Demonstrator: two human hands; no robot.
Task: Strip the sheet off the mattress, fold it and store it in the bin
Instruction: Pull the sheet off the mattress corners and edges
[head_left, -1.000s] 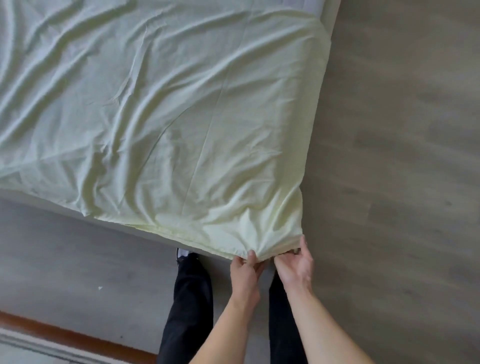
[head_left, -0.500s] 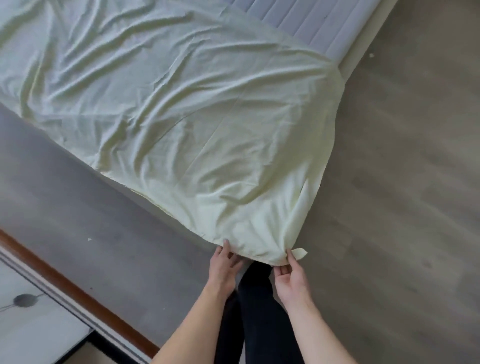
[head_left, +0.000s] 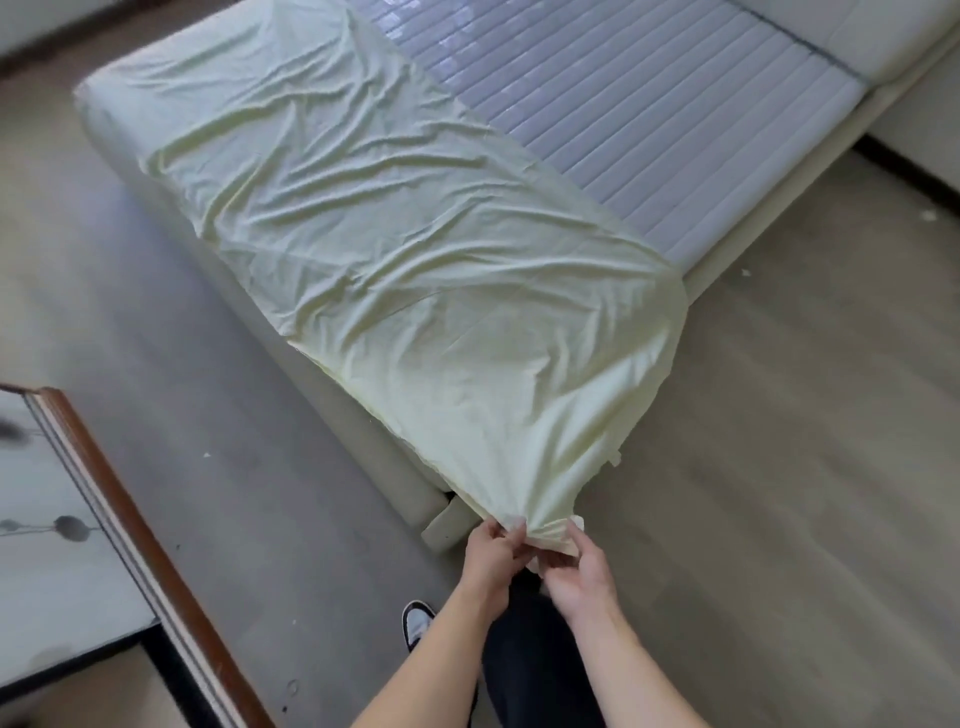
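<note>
A pale yellow-green sheet (head_left: 395, 249) lies wrinkled over the near and left part of the mattress (head_left: 623, 114), whose grey quilted top is bare at the far right. The sheet's near corner hangs off the bed's corner, gathered into a bunch. My left hand (head_left: 491, 553) pinches that bunch from the left, and my right hand (head_left: 576, 564) grips it from the right, the two close together just past the bed's corner. No bin is in view.
The cream bed frame (head_left: 363, 431) runs along the mattress edge down to a corner by my hands. A wood-framed pale panel (head_left: 78, 519) stands at the lower left. Grey wooden floor (head_left: 779, 467) surrounds the bed. My dark trouser legs and one shoe (head_left: 418, 621) are below.
The sheet's corner has come off the mattress corner and been pulled toward me. More bare mattress shows at the far right. My hands have drawn together on the bunched corner.
</note>
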